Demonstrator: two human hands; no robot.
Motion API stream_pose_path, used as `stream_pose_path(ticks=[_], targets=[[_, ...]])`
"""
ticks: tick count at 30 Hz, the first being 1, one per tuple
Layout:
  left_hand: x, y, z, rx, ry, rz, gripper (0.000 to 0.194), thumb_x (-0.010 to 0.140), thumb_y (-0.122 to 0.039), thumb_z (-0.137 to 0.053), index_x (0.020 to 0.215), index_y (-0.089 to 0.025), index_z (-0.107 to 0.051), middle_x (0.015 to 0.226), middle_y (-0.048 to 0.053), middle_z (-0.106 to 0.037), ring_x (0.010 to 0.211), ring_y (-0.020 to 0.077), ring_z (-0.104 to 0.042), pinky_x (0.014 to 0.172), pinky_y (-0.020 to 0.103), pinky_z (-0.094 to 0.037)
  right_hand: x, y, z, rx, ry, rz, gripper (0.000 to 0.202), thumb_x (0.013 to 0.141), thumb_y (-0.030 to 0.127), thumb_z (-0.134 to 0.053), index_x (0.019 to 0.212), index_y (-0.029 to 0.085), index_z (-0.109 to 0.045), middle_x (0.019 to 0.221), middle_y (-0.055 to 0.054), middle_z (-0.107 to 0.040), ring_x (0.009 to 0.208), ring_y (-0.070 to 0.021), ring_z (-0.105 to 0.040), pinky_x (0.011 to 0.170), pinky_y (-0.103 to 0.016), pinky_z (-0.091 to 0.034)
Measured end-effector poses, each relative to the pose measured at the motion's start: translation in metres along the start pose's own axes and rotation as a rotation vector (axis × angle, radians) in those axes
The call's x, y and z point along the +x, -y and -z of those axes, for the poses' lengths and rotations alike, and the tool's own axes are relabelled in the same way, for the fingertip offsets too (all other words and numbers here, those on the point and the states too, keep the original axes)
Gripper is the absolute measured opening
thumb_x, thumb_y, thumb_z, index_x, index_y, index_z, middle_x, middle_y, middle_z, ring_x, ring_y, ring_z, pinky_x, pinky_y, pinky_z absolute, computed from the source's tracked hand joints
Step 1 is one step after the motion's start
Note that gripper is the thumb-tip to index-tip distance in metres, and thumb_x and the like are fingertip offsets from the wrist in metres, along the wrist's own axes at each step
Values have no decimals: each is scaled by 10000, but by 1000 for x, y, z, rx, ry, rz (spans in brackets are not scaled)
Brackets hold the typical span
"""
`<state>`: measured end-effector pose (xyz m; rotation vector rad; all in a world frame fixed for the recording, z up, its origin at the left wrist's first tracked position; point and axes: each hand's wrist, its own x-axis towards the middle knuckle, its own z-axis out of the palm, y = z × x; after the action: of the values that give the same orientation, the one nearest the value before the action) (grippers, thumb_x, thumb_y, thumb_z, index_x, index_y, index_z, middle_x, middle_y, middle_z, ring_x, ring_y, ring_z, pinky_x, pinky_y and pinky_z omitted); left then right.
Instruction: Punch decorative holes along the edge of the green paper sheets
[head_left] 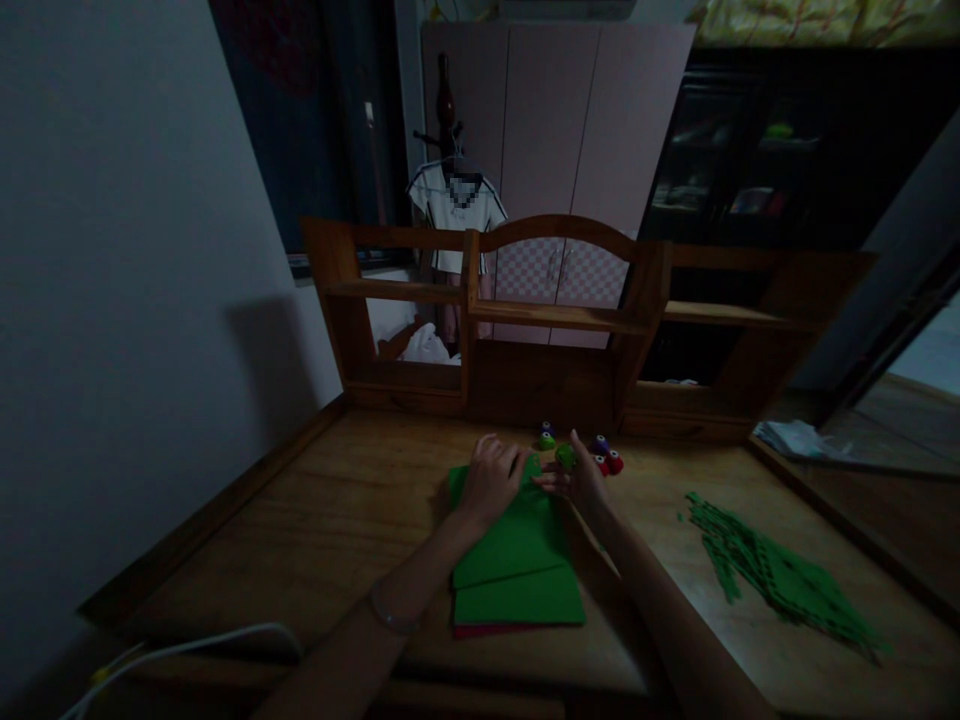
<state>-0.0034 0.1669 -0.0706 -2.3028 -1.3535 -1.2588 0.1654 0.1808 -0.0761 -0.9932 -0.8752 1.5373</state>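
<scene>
A stack of green paper sheets (510, 545) lies on the wooden desk, with a red edge showing beneath its near side. My left hand (491, 478) rests over the far part of the stack, fingers bent and closed at the top sheet's edge. At the far right corner of the paper, my right hand (586, 485) has a small rounded green thing (565, 457), like a craft punch, between its raised thumb and its fingers. Behind it stand similar small pieces: a green one (547, 441), a purple one (600, 445) and a red one (615, 462).
Cut green paper strips with holes (780, 575) lie in a pile on the right of the desk (322, 530). A wooden shelf unit (559, 315) runs along the back. A white cable (225, 633) crosses the near left corner. A wall (150, 300) borders the left side.
</scene>
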Motion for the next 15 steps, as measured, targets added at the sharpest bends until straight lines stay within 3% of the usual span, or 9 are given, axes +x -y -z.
stream_pose_path(ticks=[3,15], targets=[[0,0,0,10,0,-8,204,912,-291,-429,761,-190,-522,728,21,-566,803,174,-533,951,424,-367,1,-1,0,32,9,-67,517,783,684,-451,833,174,-522,721,-85,-632,634,-248,-676,521,-321,-542],[0,0,2,-22,-6,30,209,914,-294,-422,765,-193,-528,722,20,-567,783,171,-534,945,428,-369,2,2,0,41,28,-70,518,782,683,-445,851,177,-534,743,-88,-643,606,-225,-665,532,-318,-529]])
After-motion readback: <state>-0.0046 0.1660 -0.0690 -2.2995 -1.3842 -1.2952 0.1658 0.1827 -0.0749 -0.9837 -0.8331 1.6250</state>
